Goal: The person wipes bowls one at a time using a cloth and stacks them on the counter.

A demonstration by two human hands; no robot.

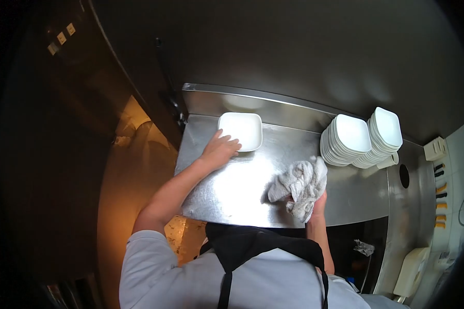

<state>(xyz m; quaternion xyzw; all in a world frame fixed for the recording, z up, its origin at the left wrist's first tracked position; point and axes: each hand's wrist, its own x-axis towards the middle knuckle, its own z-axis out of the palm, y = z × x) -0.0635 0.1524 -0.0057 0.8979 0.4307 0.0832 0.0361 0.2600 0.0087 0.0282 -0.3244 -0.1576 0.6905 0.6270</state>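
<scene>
A white square dish [245, 130] sits at the back left of the steel counter, near its raised back edge. My left hand [221, 151] grips the dish at its near left rim, fingers reaching over the edge. A crumpled white-grey cloth [301, 188] is bunched in my right hand [319, 205] above the front of the counter. The cloth hides most of that hand's fingers. To the right stand two tall stacks of white square dishes, the nearer-left stack [353, 135] and the right stack [387, 129].
The steel counter [211, 190] has a raised back ledge [263, 97]. A white cup-like container [389, 160] is by the right stack, near a round hole [404, 176]. Several knives [441, 194] hang on the right wall, above a whitish board [412, 270].
</scene>
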